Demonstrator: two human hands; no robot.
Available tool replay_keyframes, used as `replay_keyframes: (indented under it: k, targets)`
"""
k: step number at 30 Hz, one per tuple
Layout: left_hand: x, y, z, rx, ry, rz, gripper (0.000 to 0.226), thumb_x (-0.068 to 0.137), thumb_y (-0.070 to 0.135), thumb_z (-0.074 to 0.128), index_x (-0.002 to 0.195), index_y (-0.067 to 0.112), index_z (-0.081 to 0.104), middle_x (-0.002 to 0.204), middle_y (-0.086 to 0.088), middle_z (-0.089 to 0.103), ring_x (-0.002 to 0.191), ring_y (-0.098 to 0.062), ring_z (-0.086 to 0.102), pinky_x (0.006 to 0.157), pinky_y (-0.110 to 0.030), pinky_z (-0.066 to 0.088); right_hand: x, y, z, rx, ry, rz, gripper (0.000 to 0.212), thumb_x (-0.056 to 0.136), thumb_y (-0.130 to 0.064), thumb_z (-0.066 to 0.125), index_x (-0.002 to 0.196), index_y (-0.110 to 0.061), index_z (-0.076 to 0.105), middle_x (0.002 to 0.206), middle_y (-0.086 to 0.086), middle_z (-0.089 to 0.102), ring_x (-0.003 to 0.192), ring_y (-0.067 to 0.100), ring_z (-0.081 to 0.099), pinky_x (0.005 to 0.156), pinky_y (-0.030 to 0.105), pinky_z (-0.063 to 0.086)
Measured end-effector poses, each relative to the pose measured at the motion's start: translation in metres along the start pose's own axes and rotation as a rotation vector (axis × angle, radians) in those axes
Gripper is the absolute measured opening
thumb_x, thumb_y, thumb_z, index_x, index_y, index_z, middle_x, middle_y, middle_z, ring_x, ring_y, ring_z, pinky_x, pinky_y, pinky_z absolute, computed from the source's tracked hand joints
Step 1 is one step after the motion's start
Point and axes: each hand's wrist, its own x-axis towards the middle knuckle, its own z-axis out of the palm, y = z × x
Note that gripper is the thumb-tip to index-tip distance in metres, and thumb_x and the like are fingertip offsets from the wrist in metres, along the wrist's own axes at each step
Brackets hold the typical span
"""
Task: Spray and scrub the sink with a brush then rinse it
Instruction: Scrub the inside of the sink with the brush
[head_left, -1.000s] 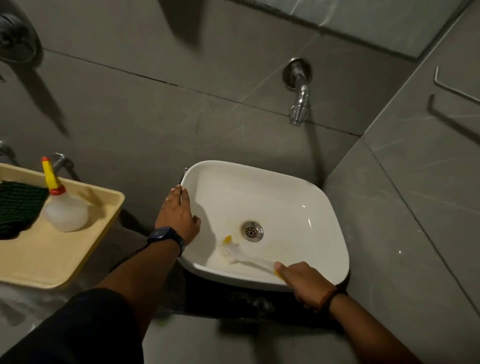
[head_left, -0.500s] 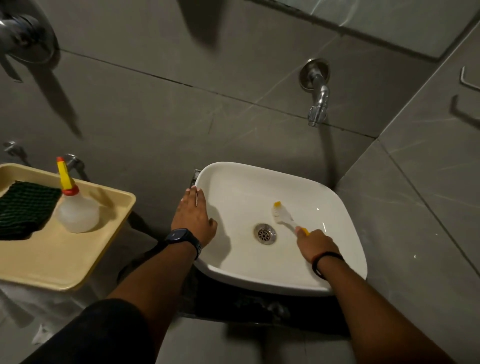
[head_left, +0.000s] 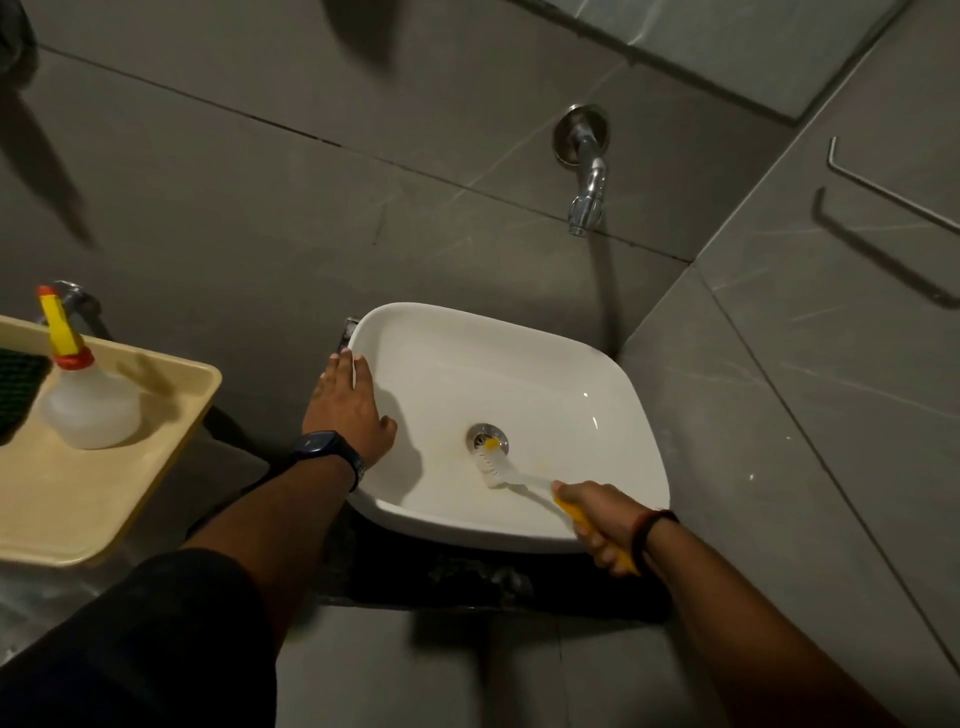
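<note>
The right hand (head_left: 602, 525) is gripping the light, stiff brush (head_left: 498, 465) by its yellow handle, bristles at the drain (head_left: 480, 434), while the left hand (head_left: 345, 410) is lying flat, holding nothing, on the slick sink (head_left: 519, 374)'s left rim.

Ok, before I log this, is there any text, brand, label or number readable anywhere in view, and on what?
None can be read.
Spray bottle on the tray: no label visible.
Watch on the left hand: face dark, nothing legible.
Brush in the right hand, sink, tap: no markings visible.
</note>
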Motion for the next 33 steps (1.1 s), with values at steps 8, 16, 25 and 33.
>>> replay_keyframes:
  k: [8,16,25,33]
  targets:
    - [0.001,-0.002,0.002,-0.017,0.013,0.010,0.088,0.083,0.036,0.059,0.147,0.004,0.008,0.157,-0.017,0.008,0.144,-0.031,0.007,0.117,-0.039,0.012,0.034,-0.055,0.037,0.064,0.128,-0.229,0.049,0.090,-0.054,0.046,0.064,-0.012,0.044,0.050,0.003,0.039,0.033,0.014,0.031,0.038,0.014,0.024]
    - [0.001,-0.001,0.000,-0.019,0.013,0.010,0.088,0.083,0.037,0.058,0.147,0.004,0.008,0.157,-0.016,0.007,0.144,-0.030,0.006,0.117,-0.040,0.012,0.012,-0.017,-0.001,-0.017,-0.018,0.049,0.060,0.087,-0.065,0.040,0.051,-0.018,0.036,0.039,-0.002,0.029,0.029,0.011,0.022,0.034,0.013,0.017]
    - [0.000,0.000,0.001,-0.032,0.022,0.005,0.089,0.083,0.037,0.058,0.147,0.004,0.006,0.157,-0.015,0.007,0.144,-0.029,0.006,0.117,-0.039,0.011,0.041,-0.051,0.053,0.066,0.145,-0.265,0.050,0.086,-0.060,0.047,0.076,-0.011,0.046,0.053,0.004,0.043,0.037,0.016,0.036,0.039,0.017,0.029]
    - [0.000,0.007,0.004,-0.054,0.025,0.008,0.088,0.082,0.031,0.061,0.147,0.002,0.008,0.156,-0.016,0.011,0.143,-0.030,0.011,0.117,-0.039,0.015,0.045,-0.027,0.017,-0.007,0.441,-0.184,0.071,0.082,-0.063,0.045,0.114,-0.002,0.060,0.102,0.019,0.067,0.087,0.034,0.065,0.077,0.037,0.054]
